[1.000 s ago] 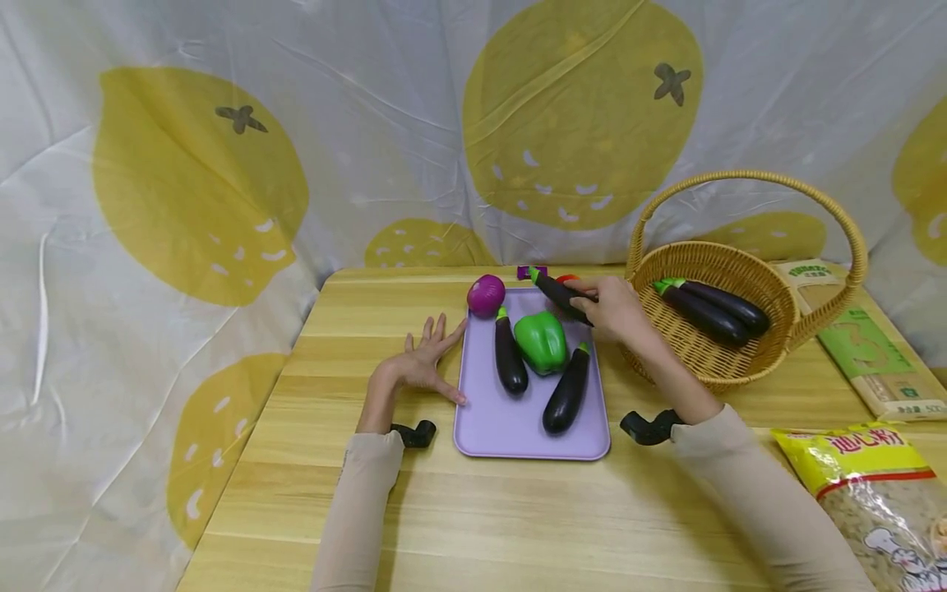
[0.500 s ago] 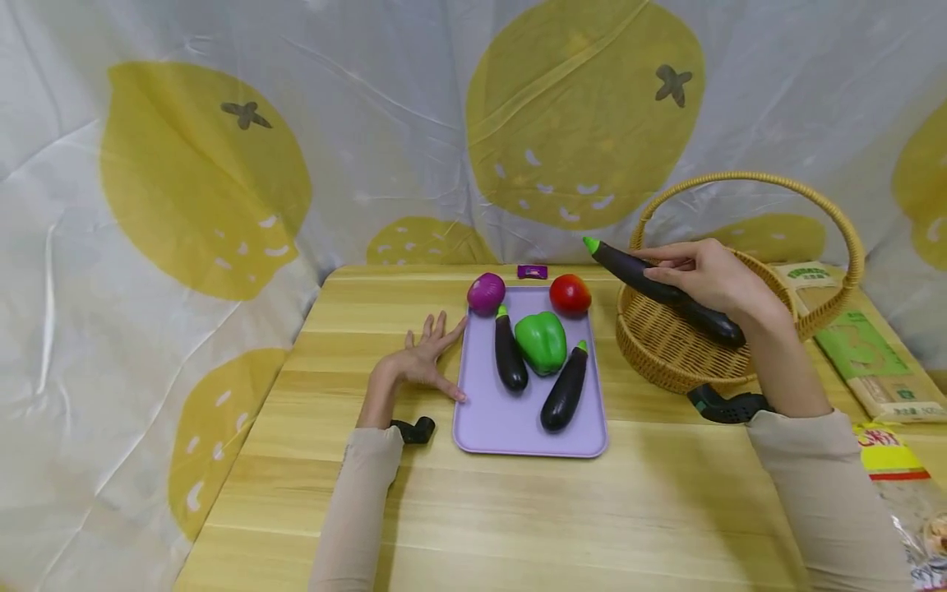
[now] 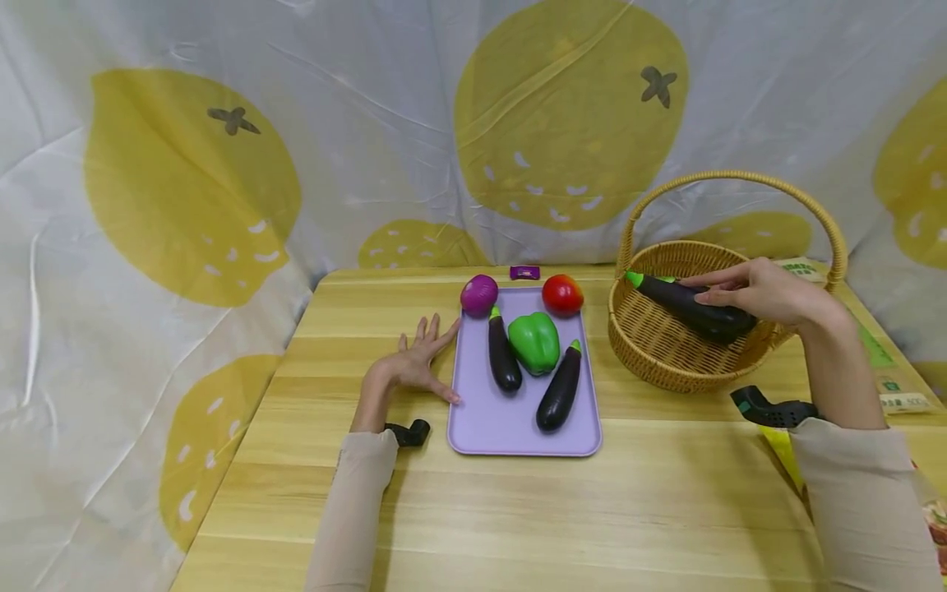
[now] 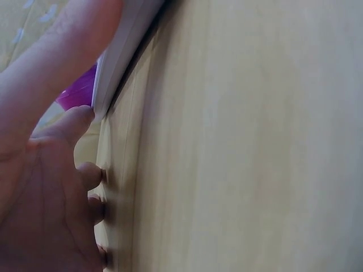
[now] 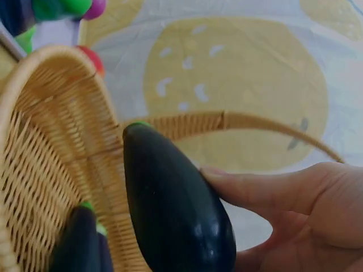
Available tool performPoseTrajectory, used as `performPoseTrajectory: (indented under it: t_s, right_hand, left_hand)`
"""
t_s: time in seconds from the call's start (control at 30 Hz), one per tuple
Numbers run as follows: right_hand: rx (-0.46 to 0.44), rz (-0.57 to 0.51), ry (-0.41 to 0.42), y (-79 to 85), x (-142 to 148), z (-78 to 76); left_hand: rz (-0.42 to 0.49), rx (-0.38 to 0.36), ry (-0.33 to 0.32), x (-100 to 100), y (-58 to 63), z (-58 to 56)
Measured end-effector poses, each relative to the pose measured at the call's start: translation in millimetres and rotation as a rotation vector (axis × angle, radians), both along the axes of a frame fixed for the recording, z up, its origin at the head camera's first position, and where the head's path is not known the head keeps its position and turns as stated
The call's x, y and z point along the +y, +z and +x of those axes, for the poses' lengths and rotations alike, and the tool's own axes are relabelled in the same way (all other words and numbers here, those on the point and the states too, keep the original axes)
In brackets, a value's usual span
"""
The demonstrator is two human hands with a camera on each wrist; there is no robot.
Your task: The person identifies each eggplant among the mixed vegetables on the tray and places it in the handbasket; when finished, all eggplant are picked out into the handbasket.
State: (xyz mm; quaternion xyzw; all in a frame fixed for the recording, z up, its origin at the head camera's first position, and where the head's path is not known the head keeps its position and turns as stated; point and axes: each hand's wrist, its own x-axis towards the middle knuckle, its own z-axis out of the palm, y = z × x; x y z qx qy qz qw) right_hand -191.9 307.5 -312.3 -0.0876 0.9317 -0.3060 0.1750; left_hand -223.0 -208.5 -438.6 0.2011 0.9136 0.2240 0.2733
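My right hand pinches a dark eggplant with a green tip between thumb and fingers, inside the opening of the wicker basket. Below it in the right wrist view, other eggplants lie in the basket, mostly hidden from the head view. My left hand is spread at the left edge of the lilac tray, with thumb and index fingertip right at its rim. On the tray are a green bell pepper and two eggplants, one left and one right.
A purple onion and a red tomato-like fruit sit at the tray's far corners. Behind is a small purple packet. The tall basket handle arches over the basket. Food bags, partly behind the right arm, lie at the right.
My right hand has carried the eggplant from the tray's far right corner to the basket and lowered it inside, uncovering the red fruit. My left hand has stayed at the tray edge.
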Motion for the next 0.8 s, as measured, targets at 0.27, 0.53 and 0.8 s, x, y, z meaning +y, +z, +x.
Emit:
performPoseTrajectory:
  t_s: [0.27, 0.53, 0.8]
  right_hand:
    - [-0.068, 0.03, -0.027, -19.7, 7, -18.3]
    - [-0.154, 0.01, -0.05, -25.6, 7, -39.7]
    - [-0.226, 0.014, -0.037, -28.8, 7, -46.8]
  left_hand:
    - [0.001, 0.002, 0.003, 0, 0.2, 0.3]
    - [0.006, -0.012, 0.005, -1, 0.3, 0.0]
    - [0.0, -0.005, 0.006, 0, -0.1, -0.2]
